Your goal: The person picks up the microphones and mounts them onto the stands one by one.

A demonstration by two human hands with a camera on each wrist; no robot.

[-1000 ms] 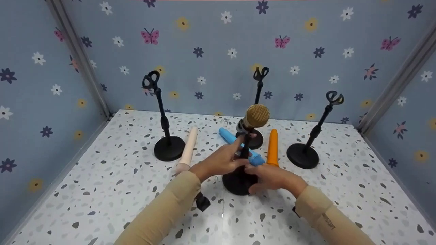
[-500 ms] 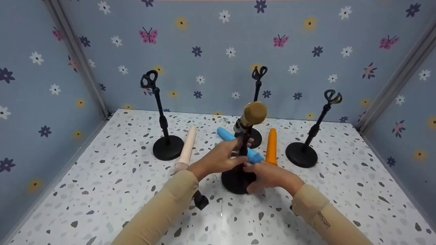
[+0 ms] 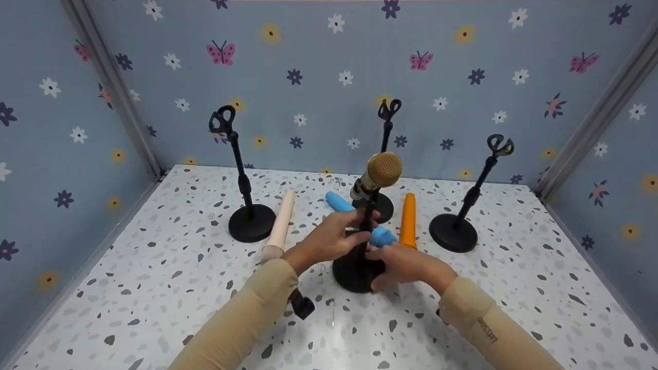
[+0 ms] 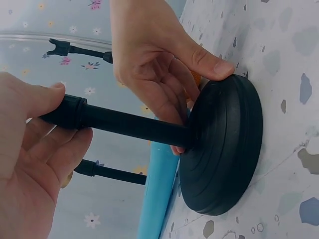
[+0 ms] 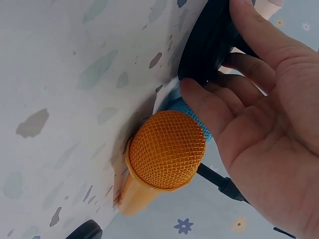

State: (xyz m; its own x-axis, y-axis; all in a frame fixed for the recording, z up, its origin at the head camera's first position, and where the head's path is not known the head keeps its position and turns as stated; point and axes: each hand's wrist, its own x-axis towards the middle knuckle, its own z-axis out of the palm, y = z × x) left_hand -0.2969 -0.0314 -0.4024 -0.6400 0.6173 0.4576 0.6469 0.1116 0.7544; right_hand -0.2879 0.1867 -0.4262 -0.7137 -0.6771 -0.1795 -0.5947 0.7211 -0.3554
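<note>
A gold-headed microphone (image 3: 384, 169) sits tilted in the clip of a black tabletop microphone stand (image 3: 353, 275). My left hand (image 3: 329, 240) holds the stand's pole; the left wrist view shows thumb and fingers around its collar (image 4: 70, 112). Lower down, my right hand (image 3: 408, 266) grips the round base (image 4: 222, 144), with its thumb on the rim and fingers reaching behind toward the pole's foot. Just behind lies a blue microphone (image 3: 339, 201), partly hidden by the hands and stand. An orange microphone (image 3: 408, 221) lies beside the right hand, its mesh head (image 5: 167, 149) close below the palm.
A pale pink microphone (image 3: 281, 221) lies left of the hands. Three more black stands with bare clips stand around: a left stand (image 3: 252, 223), a back stand (image 3: 385, 208) and a right stand (image 3: 453, 234). Flowered panels (image 3: 318, 87) enclose the speckled table (image 3: 154, 288).
The head view has shifted a little, so the whole scene sits slightly farther left. Both hands keep hold of the same stand, almost in place.
</note>
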